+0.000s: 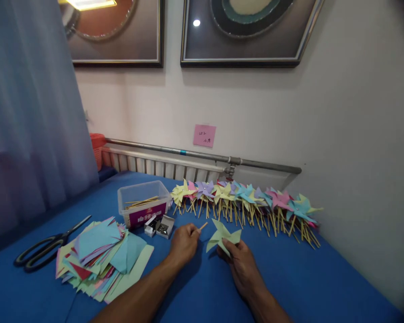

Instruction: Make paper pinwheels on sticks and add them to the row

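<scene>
My left hand (183,244) is closed around a thin wooden stick (203,226), whose tip pokes out toward the right. My right hand (239,260) pinches a folded pale green paper pinwheel (222,235) just right of the stick's tip. Both hands hover low over the blue table (195,287). A long row of finished paper pinwheels on sticks (245,204) lies just beyond my hands, along the wall.
A stack of coloured paper squares (101,258) lies at the left, with black scissors (45,246) beside it. A clear plastic box with sticks (143,207) and two small open boxes of pins (159,226) sit behind my left hand. A radiator (161,166) runs along the wall.
</scene>
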The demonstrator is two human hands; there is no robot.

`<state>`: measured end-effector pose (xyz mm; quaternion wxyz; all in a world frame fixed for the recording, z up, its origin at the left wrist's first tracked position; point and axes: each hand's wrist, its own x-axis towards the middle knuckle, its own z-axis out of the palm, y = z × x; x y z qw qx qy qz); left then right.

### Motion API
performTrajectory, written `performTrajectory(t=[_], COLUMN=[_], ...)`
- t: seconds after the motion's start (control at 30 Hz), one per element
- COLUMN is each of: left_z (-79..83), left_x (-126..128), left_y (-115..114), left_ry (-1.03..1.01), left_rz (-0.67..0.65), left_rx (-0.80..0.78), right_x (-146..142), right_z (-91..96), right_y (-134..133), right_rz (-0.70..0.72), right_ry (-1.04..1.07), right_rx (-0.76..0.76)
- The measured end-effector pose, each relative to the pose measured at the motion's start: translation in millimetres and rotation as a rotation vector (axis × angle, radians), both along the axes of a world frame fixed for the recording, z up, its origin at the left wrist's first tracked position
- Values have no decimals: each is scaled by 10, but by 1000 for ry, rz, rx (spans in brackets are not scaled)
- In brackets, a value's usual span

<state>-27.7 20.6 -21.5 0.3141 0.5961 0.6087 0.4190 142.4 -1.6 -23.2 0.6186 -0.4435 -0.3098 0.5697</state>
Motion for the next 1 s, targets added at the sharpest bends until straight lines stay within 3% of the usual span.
performTrajectory(t=[0.4, 0.67, 1.0], left_z=[153, 19, -78], left_x=[-68, -13, 110], left_y=[-4, -30, -43], left_ry=[-73, 6, -280], left_rz=[-59, -165, -210], left_rx=[-108, -54, -129], right_x=[-8, 14, -14], right_z=[-14, 27, 19], right_y=[33, -11, -19], right_rz=[16, 95, 115], right_ry=[-3, 27, 38], right_rx=[-8, -9, -2])
